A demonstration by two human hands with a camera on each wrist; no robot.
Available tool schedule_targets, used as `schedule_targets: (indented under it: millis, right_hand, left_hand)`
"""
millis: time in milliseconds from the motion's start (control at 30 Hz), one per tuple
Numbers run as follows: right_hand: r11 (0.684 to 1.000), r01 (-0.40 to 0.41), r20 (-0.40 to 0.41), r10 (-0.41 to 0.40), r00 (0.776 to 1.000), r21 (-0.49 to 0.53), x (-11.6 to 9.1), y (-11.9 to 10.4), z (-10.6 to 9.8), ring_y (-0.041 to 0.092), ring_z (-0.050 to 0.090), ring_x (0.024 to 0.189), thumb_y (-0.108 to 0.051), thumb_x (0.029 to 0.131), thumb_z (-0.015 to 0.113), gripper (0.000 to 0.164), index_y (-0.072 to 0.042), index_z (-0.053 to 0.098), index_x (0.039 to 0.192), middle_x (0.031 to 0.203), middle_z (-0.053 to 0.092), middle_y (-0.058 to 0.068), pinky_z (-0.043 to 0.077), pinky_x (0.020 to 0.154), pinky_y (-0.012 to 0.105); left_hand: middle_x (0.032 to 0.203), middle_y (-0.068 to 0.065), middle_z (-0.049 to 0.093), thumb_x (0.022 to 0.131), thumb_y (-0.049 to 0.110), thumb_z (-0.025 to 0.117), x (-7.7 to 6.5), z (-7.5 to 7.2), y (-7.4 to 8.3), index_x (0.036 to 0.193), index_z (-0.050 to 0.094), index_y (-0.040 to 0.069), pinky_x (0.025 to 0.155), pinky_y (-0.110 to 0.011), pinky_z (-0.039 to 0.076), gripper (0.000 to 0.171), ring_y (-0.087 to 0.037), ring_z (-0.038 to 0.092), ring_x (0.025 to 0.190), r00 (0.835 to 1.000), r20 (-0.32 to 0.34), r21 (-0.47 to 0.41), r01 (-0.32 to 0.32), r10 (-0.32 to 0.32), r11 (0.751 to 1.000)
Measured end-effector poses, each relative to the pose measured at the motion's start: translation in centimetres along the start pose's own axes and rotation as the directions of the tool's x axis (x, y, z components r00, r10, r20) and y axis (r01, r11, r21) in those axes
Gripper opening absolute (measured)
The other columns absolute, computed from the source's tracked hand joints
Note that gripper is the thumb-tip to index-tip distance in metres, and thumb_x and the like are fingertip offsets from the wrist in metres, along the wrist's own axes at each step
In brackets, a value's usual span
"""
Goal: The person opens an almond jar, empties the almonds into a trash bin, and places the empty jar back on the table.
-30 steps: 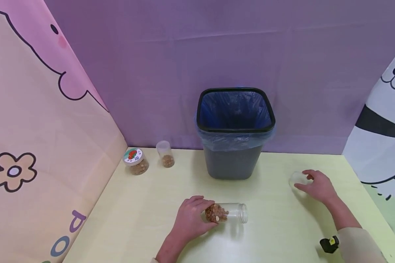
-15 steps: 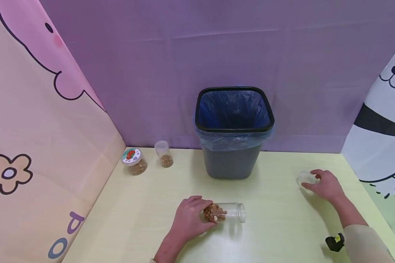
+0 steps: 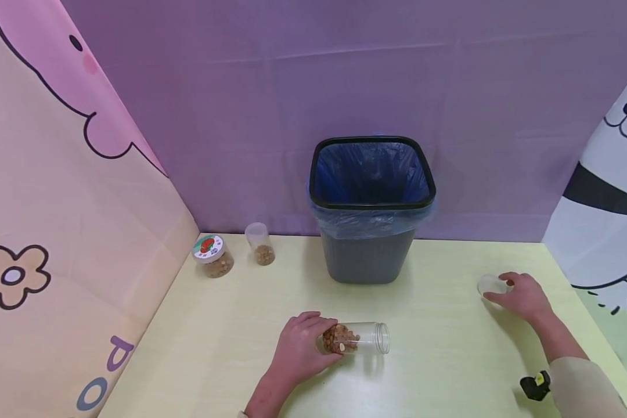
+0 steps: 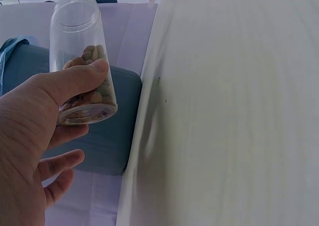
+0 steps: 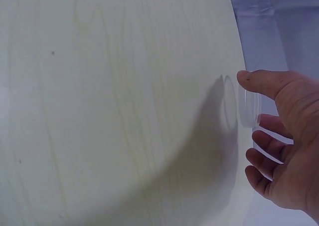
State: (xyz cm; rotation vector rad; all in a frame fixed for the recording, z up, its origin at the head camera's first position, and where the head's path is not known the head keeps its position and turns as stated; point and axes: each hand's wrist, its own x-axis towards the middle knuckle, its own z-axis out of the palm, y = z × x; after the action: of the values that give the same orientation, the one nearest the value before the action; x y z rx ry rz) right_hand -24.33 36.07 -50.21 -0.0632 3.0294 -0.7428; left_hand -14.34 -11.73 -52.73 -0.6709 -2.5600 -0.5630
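My left hand (image 3: 305,348) grips a clear screw-neck jar (image 3: 366,337) around its base. The jar lies sideways above the table, its uncapped mouth facing right. Brown nut-like pieces (image 3: 339,339) are gathered at the base end, partly covered by the fingers. In the left wrist view the thumb presses along the jar (image 4: 75,34). Far to the right, my right hand (image 3: 522,296) pinches a clear round lid (image 3: 490,284) between thumb and fingertips. The right wrist view has this lid (image 5: 248,109) on edge, close over the tabletop, the other fingers loosely bent.
A grey bin (image 3: 368,258) with a blue liner stands at the back centre. At the back left are a squat jar with a printed lid (image 3: 209,248) and a narrow clear container (image 3: 258,238) holding brown pieces. A purple cloth (image 3: 240,116) hangs behind the table.
My right hand has moved a little to the right with the lid. The left hand and its jar stay almost where they were, while the head view has shifted slightly.
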Motion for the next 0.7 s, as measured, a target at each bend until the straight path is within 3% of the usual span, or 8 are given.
schedule_targets:
  millis: [400,700]
  right_hand:
    - [0.999,-0.04,0.064,0.039,0.997,0.016,-0.6,0.18,-0.16,0.044,0.05,0.09,-0.035,0.082,0.075,0.071,0.02,0.048,0.119,0.104,0.051,0.036,0.044,0.077,0.055]
    - [0.998,-0.049,0.033,0.048,0.998,0.037,-0.94,0.46,0.53,0.046,0.052,0.091,-0.039,0.084,0.073,0.075,0.02,0.045,0.122,0.106,0.051,0.037,0.045,0.077,0.055]
  left_hand:
    - [0.103,0.005,0.071,0.056,0.052,0.089,-0.11,0.03,0.16,0.109,0.073,0.022,0.086,-0.04,0.049,0.063,-0.018,0.06,0.108,1.0,0.021,0.002,0.01,-0.01,1.0]
    - [0.101,0.007,0.071,0.058,0.05,0.089,-0.1,0.04,0.23,0.108,0.073,0.022,0.088,-0.041,0.049,0.059,-0.018,0.06,0.106,0.999,0.038,-0.015,0.016,-0.015,1.0]
